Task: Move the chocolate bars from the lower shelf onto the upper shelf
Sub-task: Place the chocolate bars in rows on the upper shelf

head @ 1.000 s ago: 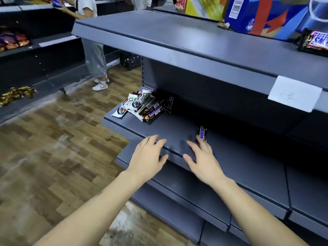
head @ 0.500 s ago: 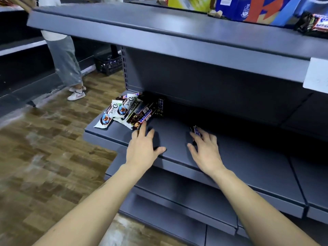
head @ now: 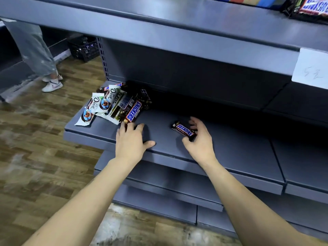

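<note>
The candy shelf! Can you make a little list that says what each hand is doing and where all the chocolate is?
right hand: fingers curled around a single Snickers bar on the lower shelf
left hand: flat on the shelf, fingertips at the pile of bars
pile: Dove and Snickers wrappers heaped at the shelf's left end
upper shelf: Snickers pack at far right
paper tag: on upper shelf edge

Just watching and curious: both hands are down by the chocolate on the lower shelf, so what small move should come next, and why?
Probably the right hand should lift its Snickers bar toward the upper shelf. Its fingers and thumb are already curled round that bar, which lies apart from the pile. The left hand is flat, fingertips only just reaching the pile's nearest bar, so it is less ready.
</note>
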